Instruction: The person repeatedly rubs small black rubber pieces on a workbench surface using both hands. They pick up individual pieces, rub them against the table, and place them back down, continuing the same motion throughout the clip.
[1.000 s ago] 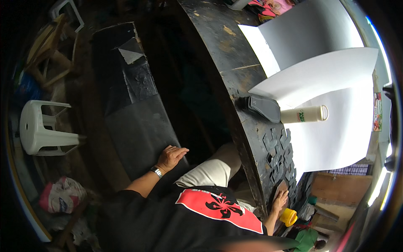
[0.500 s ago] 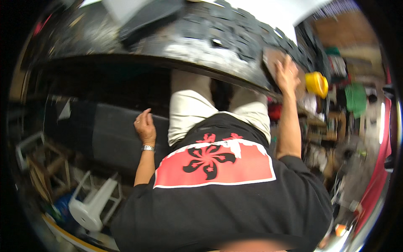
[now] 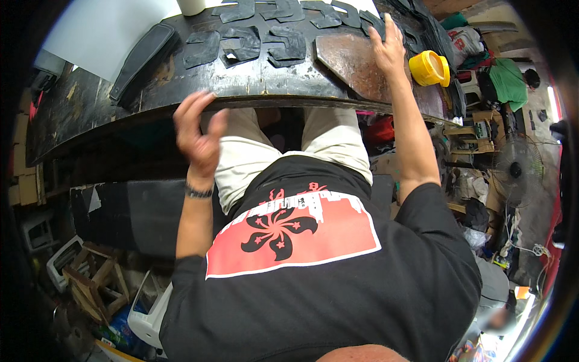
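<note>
My left hand is raised at the table's near edge, fingers apart and slightly blurred, with nothing in it. My right hand reaches over the right side of a flat brown board with angled corners. Its fingers are stretched out and hold nothing; whether the palm touches the board I cannot tell. Several flat black C-shaped pieces lie spread on the dark table. Just right of my right hand is a round yellow tub.
A long black padded piece lies on the table's left, beside a large white sheet. A black bench stands below. Wooden stool and white plastic stool are at lower left, a fan at right.
My left hand has risen from over the bench to the table's near edge. My right hand has moved farther over the table. The whole view has shifted.
</note>
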Motion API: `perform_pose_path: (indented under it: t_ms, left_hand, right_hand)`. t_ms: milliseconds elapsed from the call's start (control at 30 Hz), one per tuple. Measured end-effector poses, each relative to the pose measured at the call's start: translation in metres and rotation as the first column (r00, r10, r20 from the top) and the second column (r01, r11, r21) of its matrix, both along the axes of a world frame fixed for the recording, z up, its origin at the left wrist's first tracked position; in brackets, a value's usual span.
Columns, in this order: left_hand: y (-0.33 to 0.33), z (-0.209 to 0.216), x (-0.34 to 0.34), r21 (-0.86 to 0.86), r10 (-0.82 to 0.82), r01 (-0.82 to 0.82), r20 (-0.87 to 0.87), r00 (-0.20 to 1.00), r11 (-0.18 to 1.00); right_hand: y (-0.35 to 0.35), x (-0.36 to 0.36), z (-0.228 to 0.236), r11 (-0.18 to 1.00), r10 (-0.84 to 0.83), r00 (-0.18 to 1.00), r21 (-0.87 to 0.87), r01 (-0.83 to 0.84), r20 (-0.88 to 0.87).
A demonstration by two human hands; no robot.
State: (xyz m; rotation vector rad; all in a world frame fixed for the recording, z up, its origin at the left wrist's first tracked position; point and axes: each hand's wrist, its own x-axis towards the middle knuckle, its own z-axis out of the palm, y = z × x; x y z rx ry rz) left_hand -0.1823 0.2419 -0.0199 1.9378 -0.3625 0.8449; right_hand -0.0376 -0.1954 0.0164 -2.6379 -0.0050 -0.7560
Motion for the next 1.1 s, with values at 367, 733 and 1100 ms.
perform_pose_path:
  t_ms: [367,733,1100]
  left_hand:
    - [-0.168,0.012,0.100,0.505,-0.343,0.360,-0.129,0.930,0.784]
    - [-0.173,0.005,0.114,0.463,-0.261,0.266,-0.077,0.962,0.845]
    - [-0.169,0.014,0.108,0.468,-0.326,0.323,-0.078,0.942,0.823]
  right_hand:
    - [0.043,0.027,-0.024,0.982,-0.036,0.928,-0.184,-0.036,-0.371]
    - [0.059,-0.035,-0.022,0.950,0.084,0.956,-0.267,-0.162,-0.282]
    - [-0.011,-0.060,0.007,0.991,0.091,0.969,-0.079,-0.112,-0.231]
